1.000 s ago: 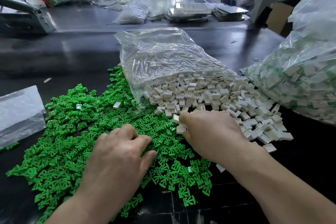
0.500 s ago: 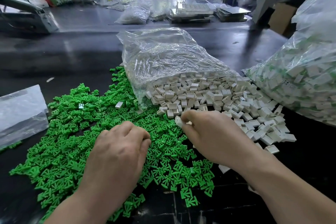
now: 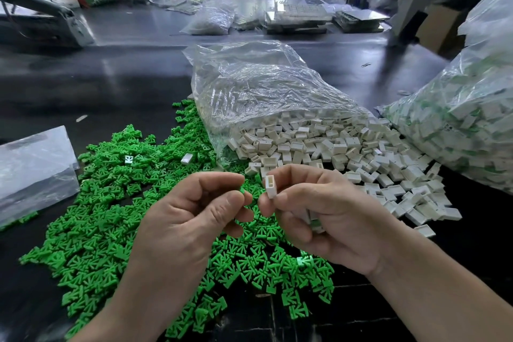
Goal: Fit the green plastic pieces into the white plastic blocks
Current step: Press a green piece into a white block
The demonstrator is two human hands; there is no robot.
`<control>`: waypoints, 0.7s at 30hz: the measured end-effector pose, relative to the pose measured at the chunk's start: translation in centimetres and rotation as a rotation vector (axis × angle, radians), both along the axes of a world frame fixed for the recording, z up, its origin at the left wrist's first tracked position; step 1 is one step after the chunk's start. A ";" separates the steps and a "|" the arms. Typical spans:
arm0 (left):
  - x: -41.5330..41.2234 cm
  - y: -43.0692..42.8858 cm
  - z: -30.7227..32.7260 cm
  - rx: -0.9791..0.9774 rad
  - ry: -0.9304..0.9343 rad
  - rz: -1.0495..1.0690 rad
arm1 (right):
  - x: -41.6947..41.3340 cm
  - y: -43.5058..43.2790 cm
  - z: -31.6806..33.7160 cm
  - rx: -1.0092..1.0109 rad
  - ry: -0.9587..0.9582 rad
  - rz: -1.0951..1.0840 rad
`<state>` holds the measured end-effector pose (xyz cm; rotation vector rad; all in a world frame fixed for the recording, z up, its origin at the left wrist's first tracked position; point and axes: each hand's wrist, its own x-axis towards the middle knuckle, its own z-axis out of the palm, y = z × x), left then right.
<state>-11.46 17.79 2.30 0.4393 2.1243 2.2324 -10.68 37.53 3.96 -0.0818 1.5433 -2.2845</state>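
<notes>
Right hand (image 3: 327, 219) pinches a white block (image 3: 270, 185). Left hand (image 3: 191, 219), just beside the block, is curled; I cannot tell what it holds. Align squarely before pushing.

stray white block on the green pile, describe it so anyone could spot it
Find the middle clear bag spilling white blocks, then look just left of its mouth onto the green pile. The stray white block lies alone there, plain white, unlike the smaller piece further left showing a green pattern.
</notes>
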 end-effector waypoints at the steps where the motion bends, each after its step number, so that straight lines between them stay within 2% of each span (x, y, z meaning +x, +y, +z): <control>1: 0.0 0.0 0.0 0.017 -0.010 -0.008 | 0.1 -0.1 0.0 0.010 -0.001 0.006; 8: 0.2 0.3 0.5 0.093 0.057 0.053 | 0.3 -0.9 0.0 0.238 0.011 -0.002; 14: 0.4 0.4 0.7 0.086 0.038 0.048 | 0.5 -1.1 0.2 0.149 0.019 0.034; 21: -0.4 -0.2 -0.4 0.119 -0.052 0.010 | 0.2 -0.6 0.0 -0.015 0.004 -0.028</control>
